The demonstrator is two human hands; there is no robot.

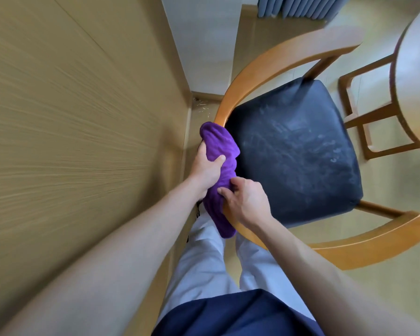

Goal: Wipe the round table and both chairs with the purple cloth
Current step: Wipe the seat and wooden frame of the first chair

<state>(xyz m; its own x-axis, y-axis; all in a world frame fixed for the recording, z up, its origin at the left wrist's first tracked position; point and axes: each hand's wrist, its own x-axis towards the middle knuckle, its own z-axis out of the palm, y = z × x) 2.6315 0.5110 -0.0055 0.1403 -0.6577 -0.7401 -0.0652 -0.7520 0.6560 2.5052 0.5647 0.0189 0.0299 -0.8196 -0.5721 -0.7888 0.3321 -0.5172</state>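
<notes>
Both hands grip the purple cloth on the chair's curved rail.
At centre frame, the right hand [246, 202] pinches the purple cloth [220, 175] with curled fingers; beyond, the left hand [207, 166] clasps it against the chair [230, 100]; round table [415, 76] far right.

A single wide-angle head camera looks steeply down from the standing person's own height, along both forearms to the hands, which sit near the frame's middle. It faces a chair [289, 146] close below, with a wall [70, 117] tight along the left edge. The desk [415, 81] rim cuts the right edge, and straight lines bow outward.
</notes>
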